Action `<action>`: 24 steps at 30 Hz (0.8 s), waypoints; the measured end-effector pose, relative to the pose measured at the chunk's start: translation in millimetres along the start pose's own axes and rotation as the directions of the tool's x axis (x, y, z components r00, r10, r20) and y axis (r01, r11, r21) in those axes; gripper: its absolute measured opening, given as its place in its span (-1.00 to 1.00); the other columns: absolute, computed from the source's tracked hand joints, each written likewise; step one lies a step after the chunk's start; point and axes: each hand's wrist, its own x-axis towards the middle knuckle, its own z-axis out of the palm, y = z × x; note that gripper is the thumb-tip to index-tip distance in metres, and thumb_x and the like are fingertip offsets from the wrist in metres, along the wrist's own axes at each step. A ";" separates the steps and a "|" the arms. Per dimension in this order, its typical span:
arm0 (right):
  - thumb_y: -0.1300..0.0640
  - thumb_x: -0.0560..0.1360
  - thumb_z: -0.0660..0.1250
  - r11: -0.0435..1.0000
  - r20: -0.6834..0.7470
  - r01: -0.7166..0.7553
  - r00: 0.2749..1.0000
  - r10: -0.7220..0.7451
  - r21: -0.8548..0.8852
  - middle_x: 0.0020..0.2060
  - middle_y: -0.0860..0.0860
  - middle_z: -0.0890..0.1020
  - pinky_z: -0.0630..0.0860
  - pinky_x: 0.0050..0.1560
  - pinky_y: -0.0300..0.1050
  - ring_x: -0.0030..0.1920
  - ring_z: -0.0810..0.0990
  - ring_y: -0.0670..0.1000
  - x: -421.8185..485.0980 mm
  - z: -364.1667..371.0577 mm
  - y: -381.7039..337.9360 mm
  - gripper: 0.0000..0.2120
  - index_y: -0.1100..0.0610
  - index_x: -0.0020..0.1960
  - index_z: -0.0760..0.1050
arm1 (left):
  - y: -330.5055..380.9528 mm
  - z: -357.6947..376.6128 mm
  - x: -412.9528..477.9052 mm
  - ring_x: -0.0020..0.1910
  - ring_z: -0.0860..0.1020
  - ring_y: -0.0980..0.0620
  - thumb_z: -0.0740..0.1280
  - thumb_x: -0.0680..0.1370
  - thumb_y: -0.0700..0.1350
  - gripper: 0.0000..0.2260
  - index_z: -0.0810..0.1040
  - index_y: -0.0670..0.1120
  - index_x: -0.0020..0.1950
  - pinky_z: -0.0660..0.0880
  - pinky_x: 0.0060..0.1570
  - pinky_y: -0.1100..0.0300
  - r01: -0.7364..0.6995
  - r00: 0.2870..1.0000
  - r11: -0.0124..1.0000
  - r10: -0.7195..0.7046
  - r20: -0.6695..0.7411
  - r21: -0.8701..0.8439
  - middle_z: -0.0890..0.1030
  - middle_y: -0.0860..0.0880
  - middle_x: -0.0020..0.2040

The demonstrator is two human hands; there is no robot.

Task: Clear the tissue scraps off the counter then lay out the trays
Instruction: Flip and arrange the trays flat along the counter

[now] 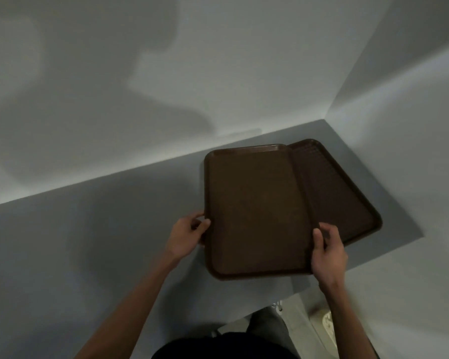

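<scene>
**A:** In the head view, what do your hands have?

**B:** Your left hand (186,233) is closed on the left long edge of the upper brown tray (254,211), thumb on the rim, fingers curled underneath. Your right hand (328,251) is closed on the same tray's right edge near its front corner, thumb on top.

**A:** And where do the trays sit?

**B:** The upper tray overlaps a second brown tray (340,193), which lies flat on the grey tabletop (101,229) towards the corner where the two white walls (218,73) meet. The upper one covers the left part of the lower one, and its near end reaches towards the tabletop's front edge.

**A:** What can't you make out?

**B:** Whether the upper tray rests on the lower one or is held just clear of it. Your fingers under both rims are hidden. The light is dim and the frame soft, so the lower tray's ribbed texture only shows faintly. Your forearms are cut off at the bottom edge, and the pale object (327,325) on the floor below the tabletop is too blurred to identify.

**A:** Any labels or writing?

**B:** None that can be read.
</scene>
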 end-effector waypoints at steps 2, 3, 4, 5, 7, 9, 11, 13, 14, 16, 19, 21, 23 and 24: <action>0.03 0.71 0.25 1.000 -0.017 -0.003 1.000 0.003 0.008 0.09 -0.01 0.65 0.50 0.10 0.03 0.07 0.62 0.09 21.2 -14.8 20.3 -0.81 0.00 0.30 0.49 | 20.2 25.8 11.0 -0.22 0.73 -0.09 0.35 0.67 -0.07 -0.86 0.58 0.06 0.22 0.69 -0.17 -0.05 -0.021 0.999 1.000 0.021 0.026 0.002 0.75 -0.09 -0.15; 0.02 0.70 0.25 1.000 -0.021 0.000 1.000 0.001 0.007 0.11 0.02 0.67 0.54 0.12 0.08 0.09 0.64 0.12 32.8 -22.8 30.6 -0.81 -0.02 0.30 0.49 | 26.9 40.3 18.3 -0.22 0.72 -0.09 0.34 0.67 -0.07 -0.87 0.58 0.04 0.21 0.68 -0.17 -0.05 -0.021 0.999 1.000 0.021 0.028 0.009 0.75 -0.09 -0.14; 0.02 0.70 0.26 1.000 -0.021 -0.002 1.000 0.002 0.004 0.12 0.04 0.68 0.56 0.14 0.12 0.10 0.65 0.15 44.6 -31.2 40.2 -0.81 -0.04 0.30 0.49 | 33.0 54.9 25.3 -0.22 0.72 -0.10 0.34 0.67 -0.07 -0.86 0.59 -0.01 0.21 0.68 -0.17 -0.06 -0.017 0.999 0.999 0.017 0.028 0.029 0.75 -0.09 -0.13; 0.00 0.70 0.26 1.000 -0.020 -0.005 1.000 0.005 -0.002 0.13 0.05 0.69 0.57 0.16 0.14 0.12 0.66 0.16 56.5 -39.8 48.6 -0.81 -0.06 0.30 0.49 | 37.6 69.6 32.3 -0.23 0.72 -0.11 0.35 0.67 -0.08 -0.85 0.59 -0.05 0.21 0.68 -0.18 -0.07 -0.013 0.999 0.999 0.012 0.031 0.047 0.74 -0.08 -0.11; -0.02 0.70 0.26 1.000 -0.009 -0.026 1.000 0.026 -0.005 0.15 0.07 0.69 0.58 0.19 0.16 0.15 0.67 0.18 83.5 -61.1 66.9 -0.80 -0.09 0.30 0.50 | 46.1 105.2 46.7 -0.27 0.71 -0.13 0.36 0.66 -0.08 -0.82 0.60 -0.13 0.21 0.67 -0.21 -0.09 -0.005 0.999 0.997 0.002 0.034 0.073 0.73 -0.06 -0.10; -0.02 0.70 0.27 1.000 0.007 -0.019 1.000 0.019 -0.004 0.17 0.08 0.69 0.58 0.19 0.14 0.17 0.68 0.17 102.7 -73.6 79.0 -0.79 -0.05 0.31 0.52 | 49.8 130.2 53.8 -0.31 0.70 -0.13 0.37 0.65 -0.11 -0.82 0.59 -0.15 0.21 0.68 -0.24 -0.09 0.015 0.999 0.995 -0.018 0.036 0.098 0.72 -0.06 -0.08; -0.03 0.70 0.27 1.000 0.023 -0.007 1.000 0.008 -0.011 0.17 0.08 0.70 0.58 0.15 0.07 0.17 0.68 0.15 130.4 -90.5 94.4 -0.76 -0.01 0.32 0.53 | 57.4 166.6 63.5 -0.34 0.70 -0.10 0.38 0.64 -0.15 -0.86 0.59 -0.14 0.18 0.68 -0.28 -0.07 0.035 0.999 0.993 -0.039 0.032 0.117 0.71 -0.08 -0.06; -0.03 0.70 0.27 1.000 0.039 0.002 0.999 -0.001 -0.026 0.14 0.09 0.71 0.53 0.09 -0.02 0.15 0.69 0.14 157.9 -102.8 111.0 -0.77 0.00 0.31 0.54 | 64.4 198.9 70.9 -0.38 0.70 -0.08 0.39 0.63 -0.17 -0.92 0.58 -0.12 0.12 0.68 -0.28 -0.06 0.053 0.998 0.989 -0.057 0.024 0.139 0.70 -0.07 -0.08; -0.03 0.70 0.27 0.999 0.050 0.007 0.999 -0.005 -0.036 0.12 0.09 0.71 0.49 0.06 -0.06 0.13 0.68 0.14 171.2 -107.3 119.4 -0.77 0.00 0.30 0.55 | 67.4 213.3 73.6 -0.39 0.69 -0.07 0.38 0.63 -0.18 -0.95 0.57 -0.11 0.09 0.67 -0.28 -0.04 0.068 0.997 0.987 -0.072 0.018 0.149 0.69 -0.06 -0.11; -0.04 0.70 0.26 0.996 0.081 0.022 0.997 -0.015 -0.083 0.08 0.09 0.72 0.44 0.02 -0.11 0.09 0.69 0.15 193.7 -113.8 135.3 -0.78 -0.01 0.29 0.55 | 69.2 237.5 77.5 -0.42 0.69 -0.02 0.38 0.64 -0.19 -0.96 0.56 -0.13 0.07 0.67 -0.28 0.04 0.100 0.994 0.980 -0.104 0.014 0.174 0.69 -0.04 -0.16; -0.05 0.70 0.27 0.989 0.109 0.046 0.994 -0.031 -0.143 0.05 0.09 0.74 0.45 0.02 -0.12 0.06 0.71 0.16 217.5 -118.1 156.2 -0.76 -0.01 0.29 0.58 | 69.1 265.1 77.4 -0.48 0.65 0.06 0.38 0.64 -0.19 -0.88 0.53 -0.18 0.14 0.62 -0.34 0.19 0.145 0.989 0.971 -0.144 -0.019 0.193 0.67 -0.04 -0.23; -0.04 0.69 0.29 0.984 0.089 0.052 0.995 -0.037 -0.168 0.03 0.10 0.75 0.48 0.02 -0.11 0.03 0.71 0.17 227.1 -118.6 168.8 -0.76 0.00 0.29 0.60 | 67.9 278.9 76.1 -0.48 0.65 0.05 0.38 0.63 -0.19 -0.91 0.49 -0.11 0.09 0.65 -0.29 0.05 0.174 0.985 0.970 -0.174 -0.018 0.170 0.64 -0.03 -0.26; 0.00 0.69 0.30 0.980 0.069 0.059 0.997 -0.046 -0.191 0.05 0.08 0.73 0.47 0.04 -0.12 0.03 0.69 0.15 233.3 -118.0 179.7 -0.77 0.02 0.27 0.62 | 67.2 287.9 73.0 -0.44 0.68 0.03 0.37 0.64 -0.14 -0.88 0.44 -0.07 0.01 0.64 -0.26 0.02 0.187 0.980 0.955 -0.199 0.030 0.232 0.64 -0.03 -0.32; 0.03 0.68 0.31 0.980 0.060 0.061 0.997 -0.050 -0.191 0.06 0.08 0.71 0.46 0.06 -0.12 0.04 0.68 0.14 235.5 -117.4 183.9 -0.78 0.03 0.26 0.63 | 65.9 290.2 70.8 -0.43 0.69 0.03 0.37 0.64 -0.11 -0.86 0.43 -0.08 0.00 0.62 -0.28 0.04 0.185 0.977 0.946 -0.206 0.054 0.265 0.65 -0.03 -0.34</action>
